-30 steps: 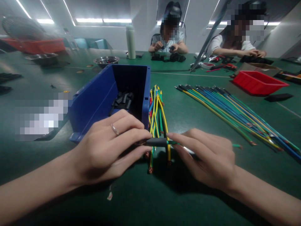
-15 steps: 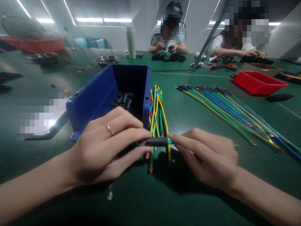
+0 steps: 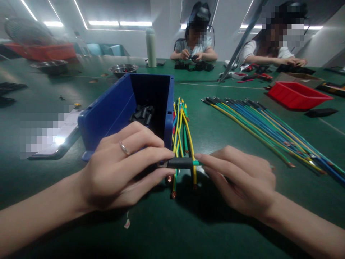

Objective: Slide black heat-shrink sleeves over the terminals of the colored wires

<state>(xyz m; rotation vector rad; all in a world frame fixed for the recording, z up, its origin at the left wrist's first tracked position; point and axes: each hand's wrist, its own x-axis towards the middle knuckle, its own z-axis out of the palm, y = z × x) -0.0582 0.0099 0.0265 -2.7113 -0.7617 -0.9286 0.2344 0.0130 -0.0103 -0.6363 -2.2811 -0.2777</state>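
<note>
A short black sleeve (image 3: 180, 163) sits around a green wire (image 3: 197, 163) in front of me. My left hand (image 3: 124, 169), with a ring on one finger, pinches the sleeve's left end, where a bit of metal shows. Just right of the sleeve, my right hand (image 3: 239, 176) grips the green wire between thumb and fingers. Behind and below the sleeve lies a bundle of yellow, green and blue wires (image 3: 188, 133) with bare copper ends. Beside my left hand stands a blue bin (image 3: 107, 111) holding loose black sleeves (image 3: 144, 114).
Many sleeved wires (image 3: 258, 126) are spread at the right, near a red tray (image 3: 299, 95). A phone (image 3: 56, 138) lies left of the bin. Farther back are a metal bowl (image 3: 123, 69), a bottle (image 3: 151, 48) and two people (image 3: 195, 46) working across the green table.
Both hands keep their hold on the sleeve and wire, nearly still. Slightly more green wire shows between the sleeve and my right hand. The whole view has shifted a little.
</note>
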